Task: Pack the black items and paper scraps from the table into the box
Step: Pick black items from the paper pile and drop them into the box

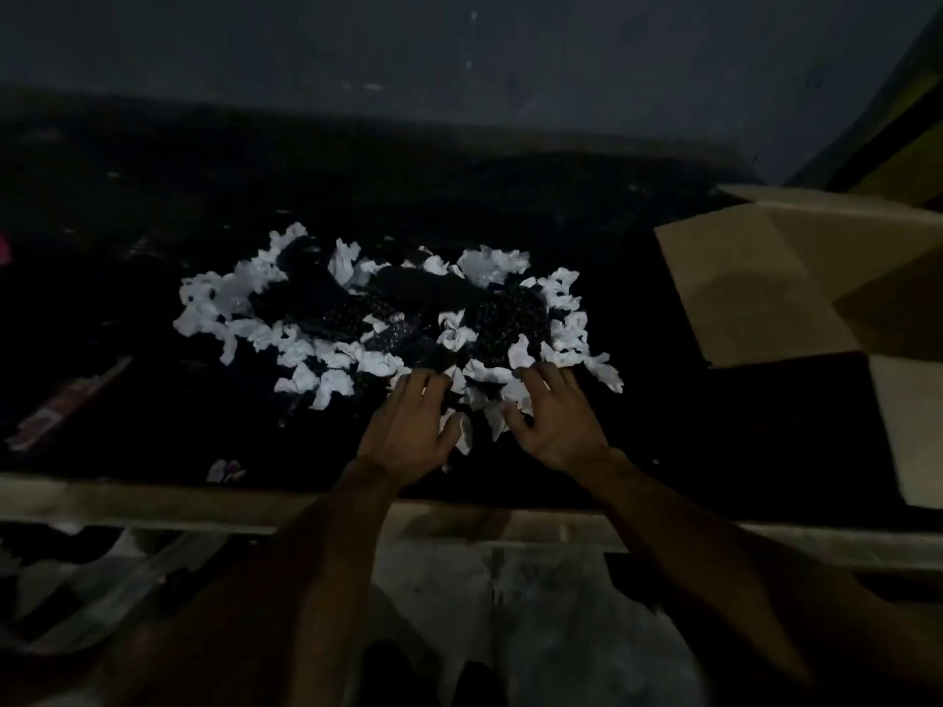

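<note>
At 3 o'clock on the dark flat table [153, 196]: open brown cardboard box [755, 298]. Centre: heap of white crumpled paper scraps [224, 298] ringing black dotted items [505, 318]; likely light, limp, scatter-prone, best scooped from the heap's rim. At 6 o'clock: left hand [408, 426], right hand [556, 426], fingers spread over scraps.

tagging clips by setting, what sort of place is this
Probably a dim workshop or packing corner: a dark worktable piled with white paper scraps and black items, an open cardboard box at its right end, and a rough grey floor below.
</note>
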Demonstrator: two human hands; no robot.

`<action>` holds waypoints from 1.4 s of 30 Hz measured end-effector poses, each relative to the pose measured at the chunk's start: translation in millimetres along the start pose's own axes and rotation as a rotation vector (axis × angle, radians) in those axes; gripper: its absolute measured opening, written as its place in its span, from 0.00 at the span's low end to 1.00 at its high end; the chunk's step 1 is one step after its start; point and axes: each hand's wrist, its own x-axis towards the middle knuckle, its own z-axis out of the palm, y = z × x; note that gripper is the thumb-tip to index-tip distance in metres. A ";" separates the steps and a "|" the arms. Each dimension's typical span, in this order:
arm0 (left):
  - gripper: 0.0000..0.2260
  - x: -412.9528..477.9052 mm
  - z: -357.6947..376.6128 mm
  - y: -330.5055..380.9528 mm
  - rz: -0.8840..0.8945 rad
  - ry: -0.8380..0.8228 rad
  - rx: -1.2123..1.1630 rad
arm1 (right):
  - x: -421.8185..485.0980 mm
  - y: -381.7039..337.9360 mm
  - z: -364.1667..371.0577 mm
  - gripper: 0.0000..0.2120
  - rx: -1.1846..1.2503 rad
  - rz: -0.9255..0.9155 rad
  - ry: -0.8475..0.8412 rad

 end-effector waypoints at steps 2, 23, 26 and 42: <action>0.20 3.1 7.2 -2.1 -0.025 -0.018 -0.020 | 0.6 6.3 6.2 0.26 0.022 -0.007 0.036; 0.32 14.4 69.7 -35.8 -0.037 -0.075 0.036 | 33.1 36.8 60.4 0.38 -0.055 0.033 -0.157; 0.28 12.7 77.4 -36.0 -0.014 -0.044 0.018 | 35.0 40.4 62.1 0.38 -0.107 0.055 -0.242; 0.25 5.3 79.4 -33.4 -0.146 0.127 -0.116 | 35.8 36.2 73.3 0.28 -0.050 0.081 -0.008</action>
